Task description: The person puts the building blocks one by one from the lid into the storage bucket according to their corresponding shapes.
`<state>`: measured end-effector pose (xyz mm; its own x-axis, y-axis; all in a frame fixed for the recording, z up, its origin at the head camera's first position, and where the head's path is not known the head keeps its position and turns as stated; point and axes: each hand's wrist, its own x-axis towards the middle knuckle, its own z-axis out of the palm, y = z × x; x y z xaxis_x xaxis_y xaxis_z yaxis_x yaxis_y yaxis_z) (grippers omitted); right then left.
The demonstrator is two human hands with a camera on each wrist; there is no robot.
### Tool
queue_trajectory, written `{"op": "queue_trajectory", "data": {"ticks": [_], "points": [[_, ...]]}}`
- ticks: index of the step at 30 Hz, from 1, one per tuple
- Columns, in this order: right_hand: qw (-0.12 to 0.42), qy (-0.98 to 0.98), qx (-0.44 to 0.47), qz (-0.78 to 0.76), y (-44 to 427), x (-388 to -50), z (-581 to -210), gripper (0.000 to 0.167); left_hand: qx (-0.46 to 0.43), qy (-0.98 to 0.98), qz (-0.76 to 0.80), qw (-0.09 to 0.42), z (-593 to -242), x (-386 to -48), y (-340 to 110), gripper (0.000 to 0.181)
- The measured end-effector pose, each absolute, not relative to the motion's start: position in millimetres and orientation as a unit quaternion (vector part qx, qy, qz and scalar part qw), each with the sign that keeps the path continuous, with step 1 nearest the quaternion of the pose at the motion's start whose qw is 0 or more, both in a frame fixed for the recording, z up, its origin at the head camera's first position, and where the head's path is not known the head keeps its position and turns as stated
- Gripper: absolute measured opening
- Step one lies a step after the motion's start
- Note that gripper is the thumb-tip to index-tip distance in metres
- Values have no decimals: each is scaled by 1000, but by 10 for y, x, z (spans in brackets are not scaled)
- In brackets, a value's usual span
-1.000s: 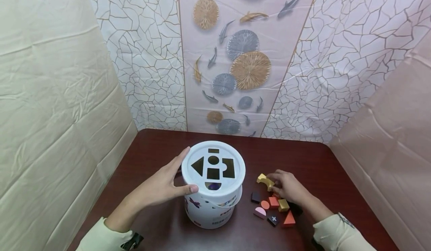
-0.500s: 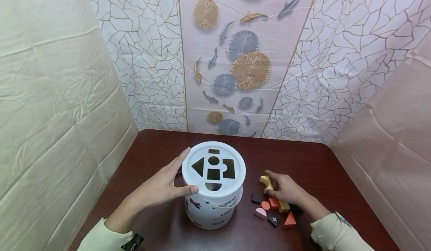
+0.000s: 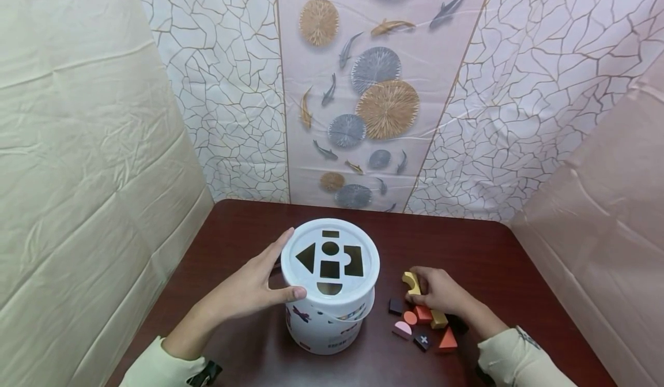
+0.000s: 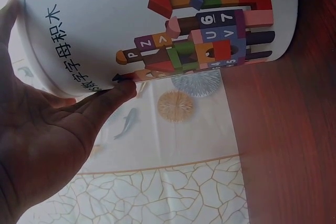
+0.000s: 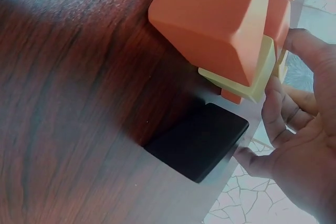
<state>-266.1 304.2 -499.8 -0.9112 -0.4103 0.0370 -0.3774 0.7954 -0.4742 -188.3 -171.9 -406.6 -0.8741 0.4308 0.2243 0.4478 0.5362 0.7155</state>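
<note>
While the right hand (image 3: 441, 290) holds the yellow arch (image 3: 411, 283) between thumb and fingers, we see the arch at the hand's nine o'clock, with twelve toward the back wall. Its long axis seems to run from eleven to five, the hollow facing roughly eight. As we judge it, the relation that counts is between this arch and the notched hole (image 3: 355, 262) in the lid (image 3: 360, 238): the hole lies between nine and ten from the right hand, its long axis near twelve to six, its bite toward nine. The right hand is nearer the arch; the left hand (image 3: 244, 286) is at the bucket (image 3: 307, 334), holding it by the rim, thumb on the near side and fingers farther round. Close to the right hand we find the red block (image 3: 422, 314) at seven, the small yellow block (image 3: 438, 320) at six, the red disc (image 3: 410, 318) between seven and eight, and the dark block (image 3: 396, 305) at eight. Farther out come the pink half-round (image 3: 402, 330) at seven and the red triangle (image 3: 447, 342) near six. Compared with a second ago, the arch has swung from a more slanting lie, and the purple patch in the half-round hole (image 3: 329, 288) no longer shows; the left hand looks much the same.
</note>
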Motion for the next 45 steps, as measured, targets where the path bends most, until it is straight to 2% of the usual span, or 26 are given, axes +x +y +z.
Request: {"op": "queue_trajectory", "data": {"ticks": [14,24,45], "points": [[14,954,-198,-227,3100,-2552,-4712,56,-253,-875,-412,17,-4065,-1880,-1716,121],[-66,952,-236,-185,3102,-2422,-4351,54,-247,-882,-402,12,-4047,-1877,-1713,123],[-144,915,-304,-224,2827,-2166,-3835,48,-245,-880,-407,10,-4066,-1871,-1725,122]]}}
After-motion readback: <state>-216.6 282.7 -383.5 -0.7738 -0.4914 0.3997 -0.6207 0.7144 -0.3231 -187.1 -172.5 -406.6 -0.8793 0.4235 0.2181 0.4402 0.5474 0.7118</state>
